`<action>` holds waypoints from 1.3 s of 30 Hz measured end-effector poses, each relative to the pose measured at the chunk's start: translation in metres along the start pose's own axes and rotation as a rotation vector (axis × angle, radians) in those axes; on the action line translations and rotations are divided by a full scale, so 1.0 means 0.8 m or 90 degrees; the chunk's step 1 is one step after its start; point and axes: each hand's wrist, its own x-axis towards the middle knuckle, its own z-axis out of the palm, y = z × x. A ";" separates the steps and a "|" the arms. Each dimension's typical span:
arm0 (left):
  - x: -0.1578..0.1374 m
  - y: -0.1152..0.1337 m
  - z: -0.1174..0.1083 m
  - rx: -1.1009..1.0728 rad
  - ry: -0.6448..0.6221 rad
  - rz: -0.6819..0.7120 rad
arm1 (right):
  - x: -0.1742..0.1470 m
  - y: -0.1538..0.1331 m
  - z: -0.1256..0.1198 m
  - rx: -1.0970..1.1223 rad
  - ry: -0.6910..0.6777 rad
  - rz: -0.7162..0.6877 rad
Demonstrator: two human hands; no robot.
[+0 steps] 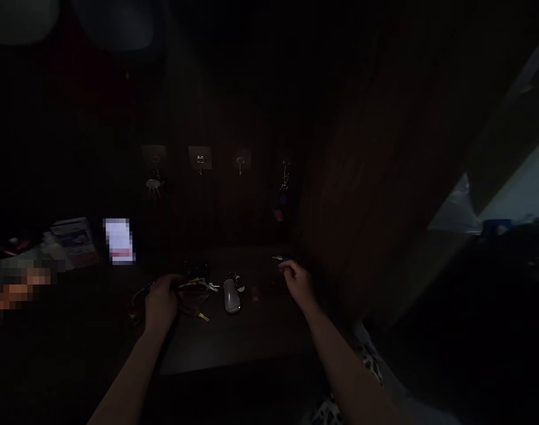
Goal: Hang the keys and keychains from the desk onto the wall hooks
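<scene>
The scene is very dark. My left hand (160,301) is closed over a tangle of keys and straps (192,295) on the wooden shelf; its fingertips are hard to make out. Metal keys stick out to the right of that hand. My right hand (298,283) pinches a small key (278,258) with a blue head, just above the back right of the shelf. Between my hands lies a grey car key fob (231,296) with a ring and a round tag at its top.
On the back panel are hooks; keys (153,186) hang at the left, a keychain (283,198) at the right, and two middle hooks (201,160) hold nothing. Boxes (77,242) and a blurred bright rectangle (119,241) stand at the left. A dark side panel (353,195) rises at right.
</scene>
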 end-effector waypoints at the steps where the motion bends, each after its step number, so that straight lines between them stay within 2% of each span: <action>1: 0.001 -0.001 -0.001 -0.003 0.005 -0.006 | -0.002 -0.002 0.001 -0.038 -0.032 -0.032; 5: 0.004 -0.005 -0.001 -0.011 0.022 -0.022 | -0.009 -0.012 0.005 -0.198 -0.132 -0.131; 7: 0.006 -0.006 0.000 -0.016 0.026 -0.029 | -0.012 -0.016 0.007 -0.235 -0.171 -0.166; 12: 0.005 -0.003 0.000 -0.041 0.030 -0.008 | -0.016 -0.021 0.011 -0.207 -0.261 -0.222; 16: 0.002 0.003 -0.003 -0.068 0.043 0.017 | -0.015 -0.019 0.011 -0.153 -0.282 -0.225; 19: 0.002 0.005 -0.004 -0.077 0.049 0.039 | -0.014 -0.015 0.012 -0.146 -0.264 -0.197; 25: 0.001 0.004 -0.004 -0.077 0.053 0.055 | -0.011 -0.009 0.014 -0.238 -0.160 -0.110; 30: 0.001 0.005 -0.004 -0.069 0.041 0.053 | -0.011 -0.007 0.017 -0.206 -0.123 -0.109; 35: 0.002 0.005 -0.004 -0.072 0.040 0.049 | -0.007 0.002 0.016 -0.147 -0.033 -0.091; 39: 0.002 0.005 -0.003 -0.079 0.047 0.048 | -0.005 0.007 0.018 -0.173 -0.038 -0.079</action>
